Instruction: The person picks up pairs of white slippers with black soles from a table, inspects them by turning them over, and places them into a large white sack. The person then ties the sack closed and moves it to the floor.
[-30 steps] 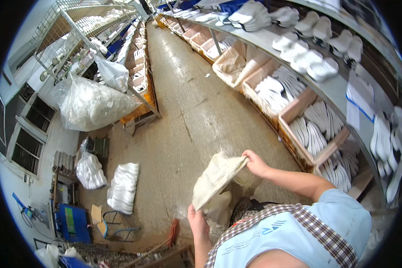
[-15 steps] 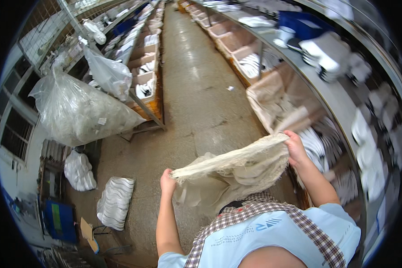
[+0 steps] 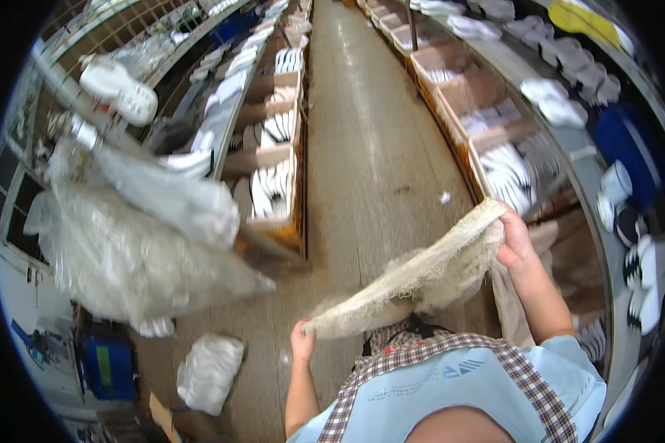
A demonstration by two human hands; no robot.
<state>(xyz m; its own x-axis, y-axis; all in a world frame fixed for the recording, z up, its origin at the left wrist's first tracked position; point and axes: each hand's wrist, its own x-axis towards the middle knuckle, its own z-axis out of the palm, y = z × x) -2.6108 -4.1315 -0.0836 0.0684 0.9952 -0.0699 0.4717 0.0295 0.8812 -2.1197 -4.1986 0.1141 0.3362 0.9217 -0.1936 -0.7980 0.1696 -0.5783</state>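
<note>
Stretched between my two hands is a beige woven sack (image 3: pixel 414 284) with a frayed, fuzzy edge. My left hand (image 3: pixel 301 342) is closed on its lower left corner. Closed round the upper right end is my right hand (image 3: pixel 515 240), higher and farther forward than the left. The edge between them slants up to the right, and the body of the sack hangs in front of my checked apron (image 3: pixel 428 341). Its lower part is partly hidden beneath that edge.
At left a large, clear plastic bag (image 3: pixel 133 258) bulges toward the aisle. A wrapped white bundle (image 3: pixel 210 373) lies on the floor (image 3: pixel 351 170). Lined bins (image 3: pixel 273 156) with white shoe soles flank the aisle, below shelves. A blue crate (image 3: pixel 626 156) stands on the right shelf.
My view has advanced along the aisle, and the plastic bag looks nearer. The sack now slants more steeply, its left end lower in view; both hands keep hold of it.
</note>
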